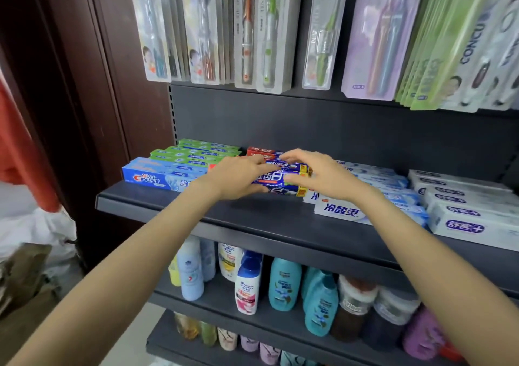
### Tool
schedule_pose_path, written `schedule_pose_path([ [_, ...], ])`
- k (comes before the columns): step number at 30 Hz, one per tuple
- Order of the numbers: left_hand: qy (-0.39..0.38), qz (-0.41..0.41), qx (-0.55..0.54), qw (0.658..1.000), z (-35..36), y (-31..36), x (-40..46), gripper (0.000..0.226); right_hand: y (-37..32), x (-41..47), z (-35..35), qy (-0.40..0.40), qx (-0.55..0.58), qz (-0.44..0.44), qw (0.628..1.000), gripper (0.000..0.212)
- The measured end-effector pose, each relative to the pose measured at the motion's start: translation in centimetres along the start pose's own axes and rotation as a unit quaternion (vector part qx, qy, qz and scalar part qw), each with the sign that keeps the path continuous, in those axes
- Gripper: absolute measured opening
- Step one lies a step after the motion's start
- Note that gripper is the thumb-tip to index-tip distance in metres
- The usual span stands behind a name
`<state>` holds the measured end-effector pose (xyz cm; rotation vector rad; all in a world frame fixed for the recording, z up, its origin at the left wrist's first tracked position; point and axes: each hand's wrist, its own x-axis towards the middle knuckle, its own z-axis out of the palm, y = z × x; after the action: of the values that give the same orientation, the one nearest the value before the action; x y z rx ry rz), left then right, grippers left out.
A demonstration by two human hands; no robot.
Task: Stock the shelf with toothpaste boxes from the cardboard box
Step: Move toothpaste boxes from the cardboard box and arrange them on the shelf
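Dark blue toothpaste boxes (pixel 276 179) with yellow ends lie stacked in the middle of the dark grey shelf (pixel 157 201). My left hand (pixel 238 179) grips their left end, thumb under the front edge and fingers over the top. My right hand (pixel 314 174) grips the right part, fingers curled over the top box. Red boxes (pixel 259 151) lie behind them. A blue Crest box (pixel 157 177) and green boxes (pixel 191 152) lie to the left. White boxes (pixel 344 211) and white boxes with purple print (pixel 463 211) lie to the right. The cardboard box is out of view.
Toothbrush packs (pixel 269 29) hang above the shelf. Shampoo and lotion bottles (pixel 283 284) fill the lower shelves. A dark wooden panel (pixel 84 85) stands at the left, with white bags (pixel 36 225) and brown cardboard (pixel 25 270) on the floor.
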<state>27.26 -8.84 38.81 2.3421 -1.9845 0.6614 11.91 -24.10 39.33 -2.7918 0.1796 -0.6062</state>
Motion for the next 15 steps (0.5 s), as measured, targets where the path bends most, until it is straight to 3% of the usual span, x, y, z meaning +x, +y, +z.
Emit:
schedule_pose_path([
  [2, -0.084, 0.002, 0.045, 0.995, 1.1, 0.4, 2.5, 0.058, 0.9, -0.3, 0.5, -0.025, -0.17, 0.033, 0.985, 0.048],
  [4, -0.121, -0.018, 0.063, 0.99, 2.8, 0.7, 4.0, 0.056, 1.7, -0.7, 1.0, -0.029, -0.225, 0.05, 0.973, 0.047],
  [5, -0.104, -0.035, 0.052, 0.993, 3.7, 0.7, 4.3, 0.054, 2.0, -0.9, 1.4, -0.033, -0.233, 0.043, 0.971, 0.044],
  [9, 0.083, -0.056, -0.048, 0.994, 6.8, 1.5, 3.6, 0.04, 2.7, -2.1, 2.7, -0.086, -0.266, 0.017, 0.96, 0.04],
  [11, 0.127, -0.067, -0.07, 0.987, 7.6, 1.9, 3.1, 0.041, 2.5, -2.6, 2.8, -0.091, -0.27, 0.02, 0.958, 0.042],
  [13, 0.18, -0.09, -0.097, 0.975, 7.7, 2.6, 2.3, 0.039, 2.0, -3.4, 2.8, -0.056, -0.259, 0.011, 0.964, 0.04],
  [15, 0.261, -0.093, -0.163, 0.947, 7.0, 4.2, 0.7, 0.03, 1.1, -4.9, 3.1, 0.04, -0.266, -0.032, 0.963, 0.033],
])
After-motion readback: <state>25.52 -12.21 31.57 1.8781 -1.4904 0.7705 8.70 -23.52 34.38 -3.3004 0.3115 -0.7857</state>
